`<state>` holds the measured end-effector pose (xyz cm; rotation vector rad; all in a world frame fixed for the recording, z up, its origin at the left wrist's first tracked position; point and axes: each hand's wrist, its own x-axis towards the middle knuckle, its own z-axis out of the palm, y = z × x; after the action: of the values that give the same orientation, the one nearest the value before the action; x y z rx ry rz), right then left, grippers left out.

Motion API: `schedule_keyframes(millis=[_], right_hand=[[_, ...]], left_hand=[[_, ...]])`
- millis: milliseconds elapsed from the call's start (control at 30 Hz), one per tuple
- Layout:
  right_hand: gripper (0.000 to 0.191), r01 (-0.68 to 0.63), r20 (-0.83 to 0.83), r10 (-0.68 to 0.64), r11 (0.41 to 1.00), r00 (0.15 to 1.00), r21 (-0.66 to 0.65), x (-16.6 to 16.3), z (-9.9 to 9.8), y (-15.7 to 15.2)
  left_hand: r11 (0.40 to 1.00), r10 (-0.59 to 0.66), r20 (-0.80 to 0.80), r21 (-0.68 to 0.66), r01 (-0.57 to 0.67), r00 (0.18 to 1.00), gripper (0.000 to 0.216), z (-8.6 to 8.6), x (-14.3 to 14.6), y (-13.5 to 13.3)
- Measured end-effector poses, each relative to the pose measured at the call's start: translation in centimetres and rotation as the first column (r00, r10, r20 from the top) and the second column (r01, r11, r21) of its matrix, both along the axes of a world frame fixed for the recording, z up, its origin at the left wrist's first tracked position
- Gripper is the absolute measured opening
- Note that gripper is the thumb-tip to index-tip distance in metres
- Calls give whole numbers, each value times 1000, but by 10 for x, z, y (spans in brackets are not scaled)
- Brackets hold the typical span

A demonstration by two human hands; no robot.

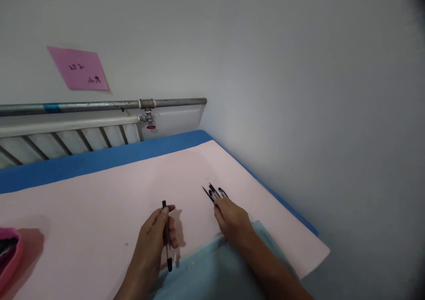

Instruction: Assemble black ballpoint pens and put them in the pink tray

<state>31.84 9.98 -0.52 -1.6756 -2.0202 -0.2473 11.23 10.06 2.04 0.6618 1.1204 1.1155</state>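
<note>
In my left hand [153, 231] is a slim pen [169, 263] with a black cap and a black end, gripped between the thumb and fingers. It stands nearly in line with my forearm, its lower end pointing toward me. My right hand [235, 220] is closed on several black and clear pens [213, 192], whose ends fan out beyond the fingertips. Those pens are low over or touching the pale pink sheet [109, 211]; I cannot tell which. The rest of their length is hidden by my right hand.
At the left edge a bright pink container [20, 247] holds dark items. Light blue cloth [215, 269] lies at the near edge. A blue surface [159, 147] borders the sheet. Behind are a radiator [66, 142], a metal pipe [109, 106] and a pink note [79, 69]; a wall stands at right.
</note>
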Motion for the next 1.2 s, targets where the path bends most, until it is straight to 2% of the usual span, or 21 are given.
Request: schedule_keyframes(millis=[167,300,400,500,567,600,667,733,800,833,900,967,1100,1200], right_hand=[[17,129,136,-107,977,985,-170,-2,-1,-9],[22,126,139,-90,954,986,-273,-5,1,-9],[26,99,56,-86,940,995,-328,-8,4,-8],[33,11,-191,-89,926,978,-377,-11,8,-6],[36,-87,-451,-117,909,885,-407,-14,13,-2],[35,-147,-588,-145,896,796,-420,-16,18,1],[26,-283,-806,-211,862,553,-419,-21,30,9],[12,-403,-917,-253,839,307,-366,-31,46,18],[5,-478,-960,-238,833,147,-280,-43,60,27],[6,-504,-967,-225,826,116,-252,-50,64,30],[6,-543,-971,-210,805,116,-239,-62,66,33],[8,-559,-970,-222,794,100,-239,-70,60,33],[10,-554,-969,-246,812,-34,-187,-74,46,29],[10,-564,-963,-263,805,-60,-185,-73,43,27]], left_hand=[[999,-41,7,8,41,999,43,-3,-1,-2],[997,-83,-33,-7,83,996,43,-1,3,-3],[992,-129,-42,3,129,991,44,1,7,-4],[987,-156,-86,35,160,984,40,2,9,-5],[984,-163,-119,54,171,979,36,3,9,-5],[983,-167,-126,59,176,978,34,4,8,-5],[979,-185,-122,61,193,975,33,6,7,-5],[974,-211,-112,57,219,971,33,7,6,-5],[968,-236,-97,64,243,967,32,8,5,-5],[965,-245,-90,71,252,965,31,8,4,-5],[964,-244,-85,88,252,966,29,9,3,-5],[964,-242,-92,89,250,966,28,9,2,-5],[959,-269,-88,71,275,959,27,8,2,-3],[954,-288,-79,63,293,955,27,7,2,-4]])
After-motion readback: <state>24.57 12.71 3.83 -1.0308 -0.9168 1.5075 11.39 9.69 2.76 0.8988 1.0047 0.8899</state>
